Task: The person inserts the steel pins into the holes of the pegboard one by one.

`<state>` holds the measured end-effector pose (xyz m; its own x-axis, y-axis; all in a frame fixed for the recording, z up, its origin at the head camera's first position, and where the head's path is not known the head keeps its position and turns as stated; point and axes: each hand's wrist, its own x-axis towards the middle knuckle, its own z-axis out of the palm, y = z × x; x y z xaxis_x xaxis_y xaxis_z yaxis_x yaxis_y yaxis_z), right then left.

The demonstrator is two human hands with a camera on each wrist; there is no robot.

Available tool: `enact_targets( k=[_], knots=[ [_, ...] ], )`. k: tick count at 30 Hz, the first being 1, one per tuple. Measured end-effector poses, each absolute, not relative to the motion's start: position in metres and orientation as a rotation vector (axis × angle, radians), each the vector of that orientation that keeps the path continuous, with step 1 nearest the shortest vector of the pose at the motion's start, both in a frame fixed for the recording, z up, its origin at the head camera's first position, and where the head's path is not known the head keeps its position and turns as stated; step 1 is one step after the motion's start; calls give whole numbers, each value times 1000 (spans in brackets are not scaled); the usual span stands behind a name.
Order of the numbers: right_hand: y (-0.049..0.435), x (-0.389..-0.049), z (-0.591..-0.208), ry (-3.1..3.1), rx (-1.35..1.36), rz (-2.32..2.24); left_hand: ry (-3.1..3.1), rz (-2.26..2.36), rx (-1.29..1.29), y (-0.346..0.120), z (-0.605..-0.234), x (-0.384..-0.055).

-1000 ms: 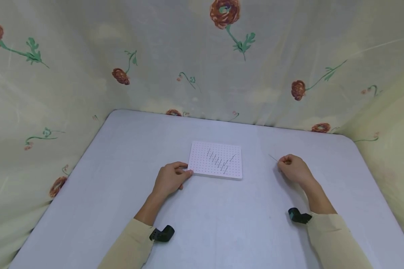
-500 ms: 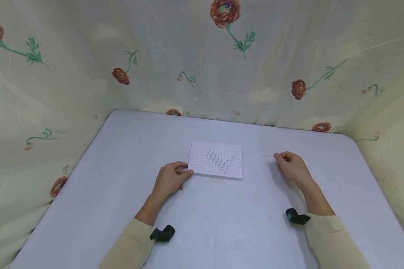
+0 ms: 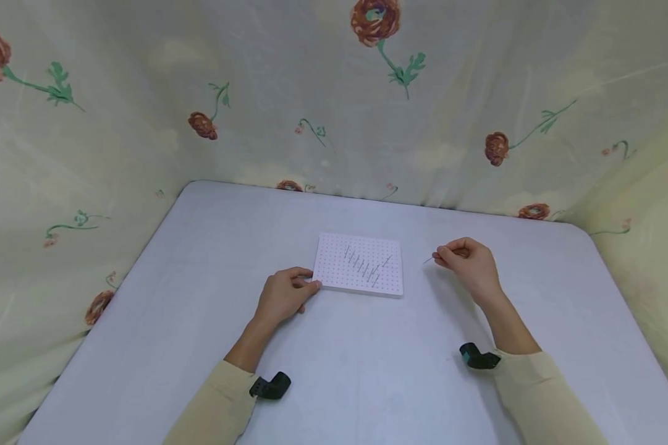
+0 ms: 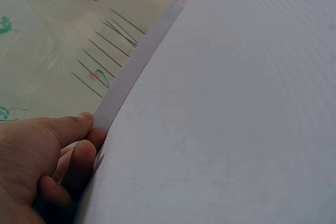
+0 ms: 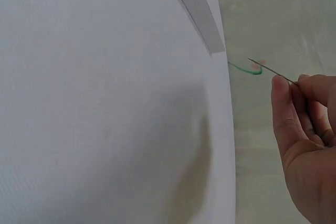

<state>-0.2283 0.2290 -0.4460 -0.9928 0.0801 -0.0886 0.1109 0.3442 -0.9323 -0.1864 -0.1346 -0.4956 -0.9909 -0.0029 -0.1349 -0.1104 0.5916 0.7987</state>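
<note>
A white board with a grid of small holes [image 3: 330, 271] lies mid-table in the head view. Several thin dark metal pins [image 4: 108, 49] stand up from it, mostly in a slanting row. My left hand [image 3: 283, 298] holds the board's near left corner between thumb and fingers. In the left wrist view, the thumb is at the top of its edge. To the right of the board, above the tabletop, my right hand [image 3: 471, 264] pinches a thin metal pin [image 5: 269, 68] between thumb and fingertips. That pin points left, toward the board, and slants.
The white table [image 3: 334, 395] has its far edge against a hanging curtain with a flower print [image 3: 256, 111]. More curtain hangs at the left and right sides. Dark wrist cameras [image 3: 271, 386] sit at both sleeve cuffs.
My right hand has moved left toward the board and slightly farther back, turning the pin so its free end now tips downward. The left hand and board have stayed put.
</note>
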Motion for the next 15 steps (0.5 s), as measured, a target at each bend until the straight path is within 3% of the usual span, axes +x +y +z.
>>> enact_targets(
  k=[15],
  knots=[
    [181,-238,-451,2769,191,-1543,2685,1387,-92,-135,-494,-185]
  ],
)
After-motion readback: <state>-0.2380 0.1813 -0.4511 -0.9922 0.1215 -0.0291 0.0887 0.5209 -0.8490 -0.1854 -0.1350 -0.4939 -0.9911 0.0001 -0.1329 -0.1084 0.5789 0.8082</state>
